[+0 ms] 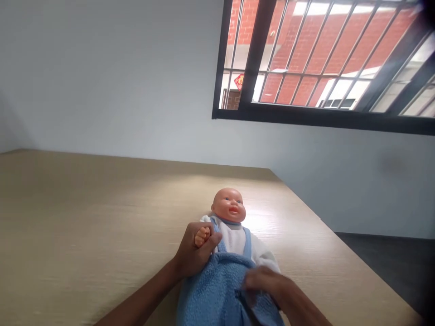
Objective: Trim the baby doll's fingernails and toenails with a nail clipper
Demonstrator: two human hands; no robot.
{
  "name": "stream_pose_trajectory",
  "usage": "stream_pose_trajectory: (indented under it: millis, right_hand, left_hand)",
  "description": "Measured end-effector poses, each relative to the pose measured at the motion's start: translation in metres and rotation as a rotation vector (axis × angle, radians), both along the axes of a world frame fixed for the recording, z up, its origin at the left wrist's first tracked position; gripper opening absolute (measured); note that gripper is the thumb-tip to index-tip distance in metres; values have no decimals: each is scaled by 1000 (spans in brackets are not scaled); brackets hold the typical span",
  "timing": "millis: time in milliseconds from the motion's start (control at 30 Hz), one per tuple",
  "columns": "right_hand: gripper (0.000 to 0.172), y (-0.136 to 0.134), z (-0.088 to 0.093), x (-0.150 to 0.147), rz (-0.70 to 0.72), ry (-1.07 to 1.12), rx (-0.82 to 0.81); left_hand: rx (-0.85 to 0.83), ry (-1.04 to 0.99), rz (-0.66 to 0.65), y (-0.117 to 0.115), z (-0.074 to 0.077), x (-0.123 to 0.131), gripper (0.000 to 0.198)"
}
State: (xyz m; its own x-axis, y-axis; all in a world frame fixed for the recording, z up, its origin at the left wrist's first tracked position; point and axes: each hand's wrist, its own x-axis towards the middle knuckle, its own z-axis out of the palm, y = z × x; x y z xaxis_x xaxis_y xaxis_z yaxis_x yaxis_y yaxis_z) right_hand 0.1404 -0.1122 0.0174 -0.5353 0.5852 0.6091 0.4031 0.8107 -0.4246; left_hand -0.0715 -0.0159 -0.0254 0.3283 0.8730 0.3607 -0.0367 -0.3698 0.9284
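A baby doll (229, 204) with a bald plastic head lies on its back on the table, head pointing away from me. It wears a white long-sleeved top (234, 240) and fuzzy blue overalls (219, 283) with shoulder straps. My left hand (195, 256) is closed round one of the doll's arms, and the doll's small plastic hand (202, 237) pokes out between thumb and fingers. My right hand (267, 283), blurred, is at the overalls on the doll's other side, fingers bent. Whether it grips the cloth is unclear. The doll's other hand is hidden and its legs run out of frame.
The pale wooden table (84, 217) spreads widely to the left; its right edge slants down close to the doll, with dark floor (394, 260) beyond. Behind stands a white wall (112, 81) with a dark-framed barred window (306, 113) at upper right.
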Motion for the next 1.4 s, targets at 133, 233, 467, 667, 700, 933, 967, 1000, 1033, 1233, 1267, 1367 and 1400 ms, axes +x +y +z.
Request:
stream_pose_trajectory:
  millis: [133,233,467,667,700,933,967,1000,1033,1233,1267,1367,1400]
  right_hand:
    - [23,45,36,-24,25,140,-216]
    - [27,70,33,-41,94,190,-265]
    - [39,60,21,-42,103,68,-279]
    - [47,62,24,-43,85,64,-135]
    - [46,61,24,-43,90,62,-146]
    - [33,44,37,-48,107,2,-216]
    - [33,43,38,-49,102,-10,-237]
    - [33,43,39,-50,93,-9,-255]
    - [33,44,39,-50,82,3,-267]
    - [28,52,36,-49,182,53,-268]
    - [28,52,36,-49,192,55,-259]
    - [27,52,35,-48,159,53,-249]
    - [28,52,35,-47,151,51,-253]
  left_hand:
    - [41,-68,-18,3,-6,2,57]
    - [55,-114,-41,-1,-3,5,57]
    - [-43,-197,-9,-4,-7,8,46]
    - [-56,-141,-38,-3,-15,3,60]
    - [-47,-141,-89,-3,-12,2,61]
    - [-79,-236,-262,-7,5,1,71]
    - [-78,-232,-264,-7,5,1,71]
    - [-61,-219,-242,-8,4,1,71]
    - [-37,-201,-207,-7,4,1,71]
    - [-7,-169,-161,-4,0,1,68]
    - [-10,-159,-157,-4,0,1,68]
    - [26,-137,-75,-4,-2,1,69]
    - [38,-137,-57,-4,-3,0,69]
